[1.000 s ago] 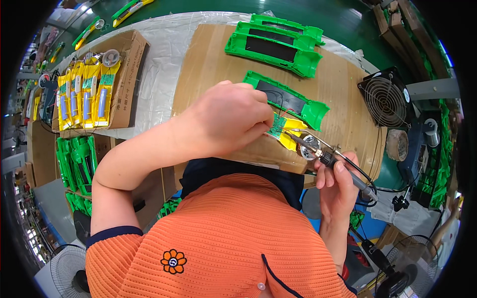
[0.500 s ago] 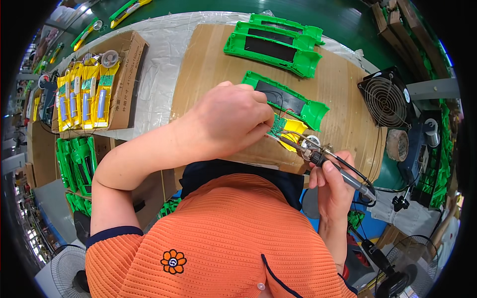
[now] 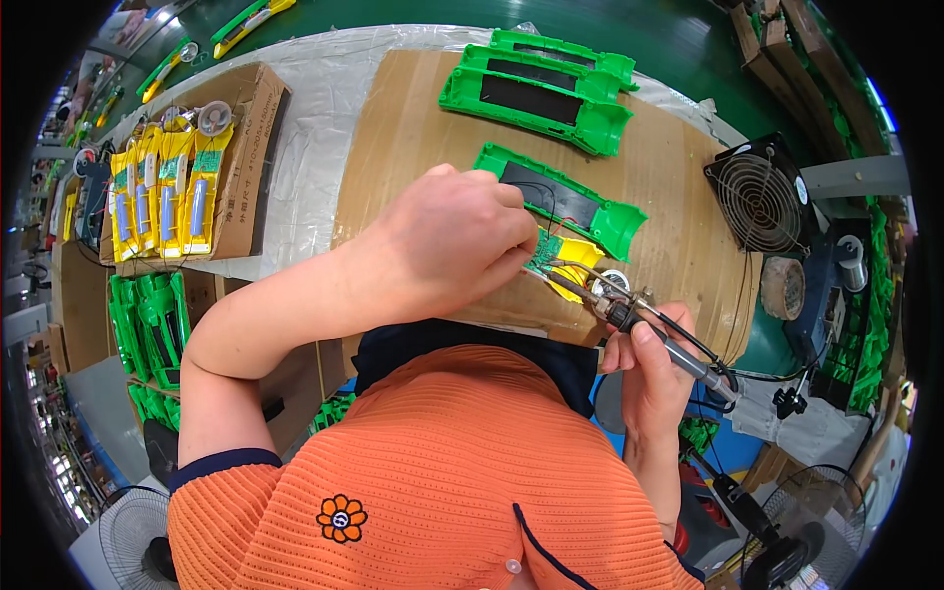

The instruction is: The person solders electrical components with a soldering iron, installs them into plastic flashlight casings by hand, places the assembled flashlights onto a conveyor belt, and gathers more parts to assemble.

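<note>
My right hand [image 3: 657,369] grips a soldering iron [image 3: 678,354] with a metal tube fixed alongside its shaft. The iron's tip reaches a small green circuit board [image 3: 545,252] in a yellow housing [image 3: 578,258]. Beside that board my left hand [image 3: 462,236] is closed, fingers pressed together; whatever they pinch is hidden behind the knuckles. A round clear-and-silver part [image 3: 612,283] sits at the housing's right end, partly behind the iron. Just beyond lies a green shell [image 3: 619,226] with a dark panel, and thin dark and red wires run from it toward the board.
Three green shells [image 3: 536,98] lie at the back of the cardboard sheet [image 3: 393,128]. To the left, a carton [image 3: 258,162] holds several yellow housings [image 3: 177,187] with blue cells. At the right stand a black fan [image 3: 762,192], a tape roll [image 3: 783,287] and a solder spool [image 3: 852,264].
The iron's tip and my right hand have shifted very slightly left. My left hand stays by the board; small overall shifts look like head movement.
</note>
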The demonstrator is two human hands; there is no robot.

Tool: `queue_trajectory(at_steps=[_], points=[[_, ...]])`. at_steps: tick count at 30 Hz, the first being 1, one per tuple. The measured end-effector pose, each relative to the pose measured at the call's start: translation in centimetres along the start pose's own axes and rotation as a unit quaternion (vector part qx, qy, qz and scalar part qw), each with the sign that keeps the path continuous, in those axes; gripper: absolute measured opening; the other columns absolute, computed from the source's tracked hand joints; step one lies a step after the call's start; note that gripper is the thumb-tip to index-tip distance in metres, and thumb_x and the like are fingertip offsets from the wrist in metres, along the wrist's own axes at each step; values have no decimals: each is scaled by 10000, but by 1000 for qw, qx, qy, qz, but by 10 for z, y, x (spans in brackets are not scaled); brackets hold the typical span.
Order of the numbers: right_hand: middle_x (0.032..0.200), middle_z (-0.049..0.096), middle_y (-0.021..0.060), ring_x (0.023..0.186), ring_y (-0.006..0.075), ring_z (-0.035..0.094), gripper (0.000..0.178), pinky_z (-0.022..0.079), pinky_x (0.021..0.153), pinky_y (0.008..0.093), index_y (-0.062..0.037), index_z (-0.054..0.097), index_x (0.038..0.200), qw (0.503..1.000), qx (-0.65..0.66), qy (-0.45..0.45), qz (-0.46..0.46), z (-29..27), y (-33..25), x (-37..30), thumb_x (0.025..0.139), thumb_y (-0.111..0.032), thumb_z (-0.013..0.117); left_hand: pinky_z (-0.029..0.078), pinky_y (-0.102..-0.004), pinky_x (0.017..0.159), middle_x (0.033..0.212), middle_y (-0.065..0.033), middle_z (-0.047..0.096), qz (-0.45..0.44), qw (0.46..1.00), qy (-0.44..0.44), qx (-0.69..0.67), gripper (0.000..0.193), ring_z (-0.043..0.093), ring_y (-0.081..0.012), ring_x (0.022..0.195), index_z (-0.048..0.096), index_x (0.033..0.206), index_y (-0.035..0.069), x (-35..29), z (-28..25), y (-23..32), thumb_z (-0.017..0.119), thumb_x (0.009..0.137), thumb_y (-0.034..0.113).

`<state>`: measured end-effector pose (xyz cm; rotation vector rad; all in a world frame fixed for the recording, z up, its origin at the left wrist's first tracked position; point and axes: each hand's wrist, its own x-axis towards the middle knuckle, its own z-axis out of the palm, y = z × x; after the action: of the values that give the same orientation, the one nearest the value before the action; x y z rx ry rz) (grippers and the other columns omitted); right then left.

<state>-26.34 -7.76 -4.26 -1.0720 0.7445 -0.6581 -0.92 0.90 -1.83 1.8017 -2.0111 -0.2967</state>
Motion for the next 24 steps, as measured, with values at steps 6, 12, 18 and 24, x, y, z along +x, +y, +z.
queue_trajectory(at_steps=[6, 12, 18, 24], points=[[663, 506, 67, 553, 158, 516, 164, 511, 630, 311, -25, 461, 956, 998, 39, -37, -37, -15, -8, 4, 916, -90, 607, 445, -390, 652, 806, -42, 622, -2, 1000, 1, -5, 72, 606, -256, 785, 670, 855, 109, -1, 0, 1, 686, 808, 161], [594, 411, 0, 537, 125, 449, 102, 472, 858, 362, -67, 510, 942, 992, 85, 56, -75, -37, -15, 22, 951, -152, 566, 453, -386, 668, 807, -50, 615, 11, 1000, 21, -9, 68, 597, -262, 790, 668, 850, 103, 0, -1, 1, 684, 810, 156], [600, 374, -23, 571, 111, 420, 91, 446, 885, 361, -127, 495, 893, 971, 215, 81, -72, -50, -3, 28, 966, -148, 544, 471, -382, 742, 880, -59, 629, 7, 990, 92, 106, 91, 598, -276, 846, 666, 906, 88, 30, -18, -8, 660, 824, 126], [620, 375, -27, 605, 98, 430, 136, 466, 944, 354, -67, 549, 931, 962, 253, 30, -101, -54, 3, 30, 1005, -173, 507, 452, -360, 870, 971, -73, 621, 36, 979, -78, 185, 307, 585, -241, 997, 640, 1080, 77, 50, -14, -19, 652, 778, 125]])
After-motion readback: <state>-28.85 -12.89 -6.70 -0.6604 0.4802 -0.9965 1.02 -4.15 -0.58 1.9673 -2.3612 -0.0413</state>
